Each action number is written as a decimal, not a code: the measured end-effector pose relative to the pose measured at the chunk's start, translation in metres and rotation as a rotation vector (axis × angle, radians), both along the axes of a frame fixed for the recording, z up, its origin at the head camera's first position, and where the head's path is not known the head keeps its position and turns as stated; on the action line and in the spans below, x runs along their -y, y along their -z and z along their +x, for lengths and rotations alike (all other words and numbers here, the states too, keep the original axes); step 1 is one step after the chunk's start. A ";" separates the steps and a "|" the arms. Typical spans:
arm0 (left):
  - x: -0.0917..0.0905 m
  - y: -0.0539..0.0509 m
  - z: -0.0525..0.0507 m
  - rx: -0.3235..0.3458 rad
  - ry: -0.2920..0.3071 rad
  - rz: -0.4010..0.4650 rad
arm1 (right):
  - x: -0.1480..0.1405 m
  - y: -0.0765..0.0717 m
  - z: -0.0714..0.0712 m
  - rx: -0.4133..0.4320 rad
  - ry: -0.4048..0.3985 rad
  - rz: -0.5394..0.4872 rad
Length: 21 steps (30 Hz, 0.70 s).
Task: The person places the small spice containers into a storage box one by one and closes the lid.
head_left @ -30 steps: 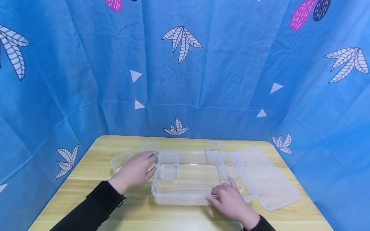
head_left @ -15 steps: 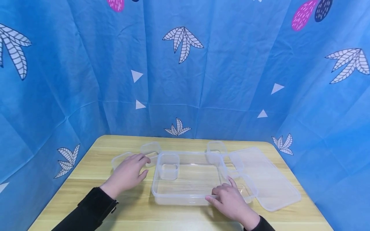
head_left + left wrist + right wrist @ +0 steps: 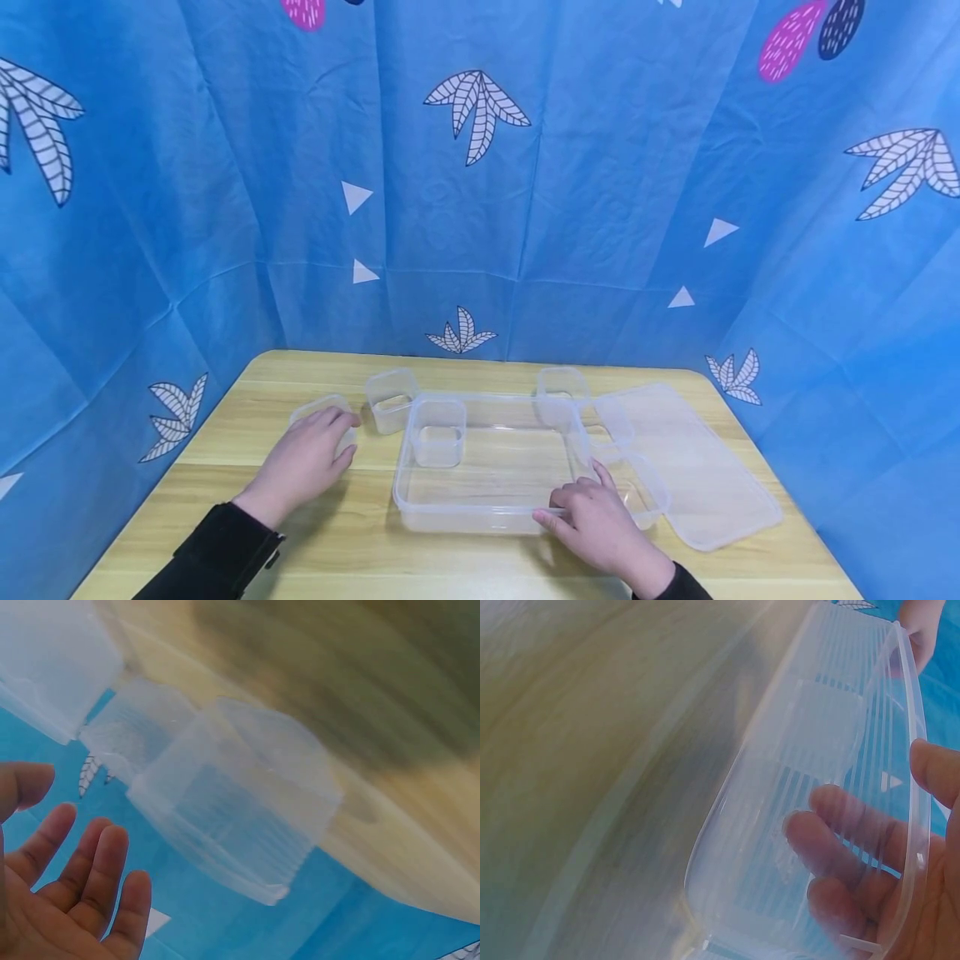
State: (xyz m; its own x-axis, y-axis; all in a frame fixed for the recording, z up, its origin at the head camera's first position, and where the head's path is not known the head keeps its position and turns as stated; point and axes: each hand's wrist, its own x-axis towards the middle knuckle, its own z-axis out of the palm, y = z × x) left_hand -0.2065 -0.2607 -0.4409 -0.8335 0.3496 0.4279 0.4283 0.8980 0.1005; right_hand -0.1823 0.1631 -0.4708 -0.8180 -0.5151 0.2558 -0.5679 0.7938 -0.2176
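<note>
My left hand hovers at the left beside a small clear plastic container, partly covering it in the head view. In the left wrist view its fingers are loosely bent, with nothing between them and a gap to that container. My right hand grips the front right corner of a large clear plastic box. The thumb lies at the rim, and the bent fingers show through the clear wall in the right wrist view. One small container stands inside the box, in its back left corner.
Another small container stands just left of the box. More small containers, at the back and front, stand along its right side. A flat translucent lid lies at the right. A blue patterned curtain surrounds the table.
My left hand has moved away from the box to the left, past the back left container, to the leftmost container. The right hand has stayed at the box's corner.
</note>
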 end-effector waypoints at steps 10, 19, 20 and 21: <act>0.016 0.009 0.000 0.046 -0.076 0.029 | -0.001 0.001 0.000 0.013 -0.001 -0.011; 0.024 0.017 -0.004 0.080 -0.106 0.050 | -0.002 0.001 0.001 0.012 -0.004 -0.024; 0.025 0.018 -0.005 0.089 -0.111 0.051 | -0.002 0.001 0.001 0.008 -0.006 -0.025; 0.025 0.018 -0.005 0.094 -0.114 0.052 | -0.002 0.001 0.000 0.004 -0.008 -0.028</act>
